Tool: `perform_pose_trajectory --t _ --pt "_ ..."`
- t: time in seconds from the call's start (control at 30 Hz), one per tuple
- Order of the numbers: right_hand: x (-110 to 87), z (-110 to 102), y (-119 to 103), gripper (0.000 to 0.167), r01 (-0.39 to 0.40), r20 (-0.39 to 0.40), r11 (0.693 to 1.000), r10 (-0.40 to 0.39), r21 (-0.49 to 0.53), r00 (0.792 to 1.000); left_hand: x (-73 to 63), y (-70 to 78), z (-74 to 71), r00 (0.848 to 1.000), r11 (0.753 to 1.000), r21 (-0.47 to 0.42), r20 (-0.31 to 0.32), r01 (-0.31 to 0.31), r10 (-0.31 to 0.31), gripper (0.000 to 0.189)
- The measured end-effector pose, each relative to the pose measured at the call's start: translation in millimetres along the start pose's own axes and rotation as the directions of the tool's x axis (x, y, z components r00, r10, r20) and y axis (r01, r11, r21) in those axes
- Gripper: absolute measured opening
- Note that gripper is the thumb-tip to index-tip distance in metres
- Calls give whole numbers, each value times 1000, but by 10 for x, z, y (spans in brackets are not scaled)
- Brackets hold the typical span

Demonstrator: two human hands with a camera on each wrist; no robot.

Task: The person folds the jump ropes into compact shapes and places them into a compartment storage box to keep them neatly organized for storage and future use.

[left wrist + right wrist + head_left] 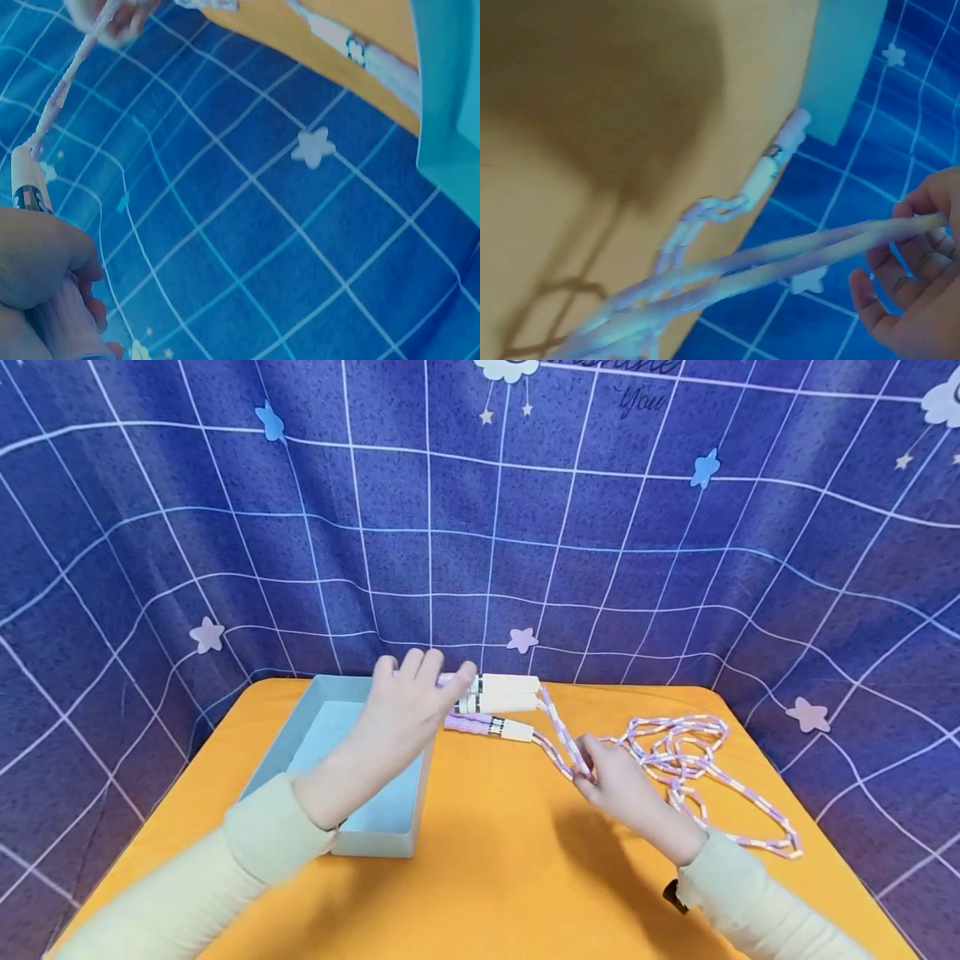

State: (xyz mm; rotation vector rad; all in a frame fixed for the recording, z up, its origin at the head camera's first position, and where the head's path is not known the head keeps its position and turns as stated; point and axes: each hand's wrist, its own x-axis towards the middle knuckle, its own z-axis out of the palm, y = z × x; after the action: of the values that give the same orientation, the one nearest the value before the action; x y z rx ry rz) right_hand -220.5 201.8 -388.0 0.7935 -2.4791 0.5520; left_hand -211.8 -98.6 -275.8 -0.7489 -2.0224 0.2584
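Note:
My left hand (401, 702) grips the handles (502, 692) of a jump rope, white at the rope end and lilac further back, raised by the blue tray's right side. Two strands of white-and-lilac beaded rope (742, 266) run from these handles to my right hand (618, 781), which pinches them between thumb and fingers. In the left wrist view, the left hand (45, 277) wraps a lilac grip. Another white-and-lilac handle pair (491, 725) lies on the table, its cord leading toward my right hand. Beaded rope (678, 752) lies in loose loops at the right.
A shallow light-blue tray (420, 827) stands left of centre, partly behind my left forearm. The table has an orange cover (480, 893). A blue curtain (480, 568) with white grid lines hangs behind and on both sides.

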Motion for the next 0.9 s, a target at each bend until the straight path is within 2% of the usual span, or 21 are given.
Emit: perform_pose_trajectory --t 0.13,0.33,0.5,0.63,0.8,0.87,0.9 --pt "-99 49 116 20 8 8 999 -9 38 1000 4 -120 -44 999 1000 16 38 21 -22 34" --pt "-274 131 279 17 57 3 998 -57 -20 998 -49 -262 -63 998 998 53 39 39 -41 41" --pt "-390 180 346 15 60 0 997 -60 -39 998 -103 -395 -13 997 995 70 24 71 -72 38" --pt "-438 203 380 15 78 -8 997 -79 -25 997 -149 -450 43 994 993 70 59 91 -95 43" --pt "-367 48 277 11 70 14 997 -69 -28 998 -221 -462 120 989 992 79 103 98 -106 48" --pt "-323 -67 216 5 93 27 996 -93 -3 995 -246 -462 163 989 992 77 107 98 -106 47" --pt "-296 -102 221 9 115 42 993 -115 15 992 -256 -458 183 988 992 73 111 99 -106 46"
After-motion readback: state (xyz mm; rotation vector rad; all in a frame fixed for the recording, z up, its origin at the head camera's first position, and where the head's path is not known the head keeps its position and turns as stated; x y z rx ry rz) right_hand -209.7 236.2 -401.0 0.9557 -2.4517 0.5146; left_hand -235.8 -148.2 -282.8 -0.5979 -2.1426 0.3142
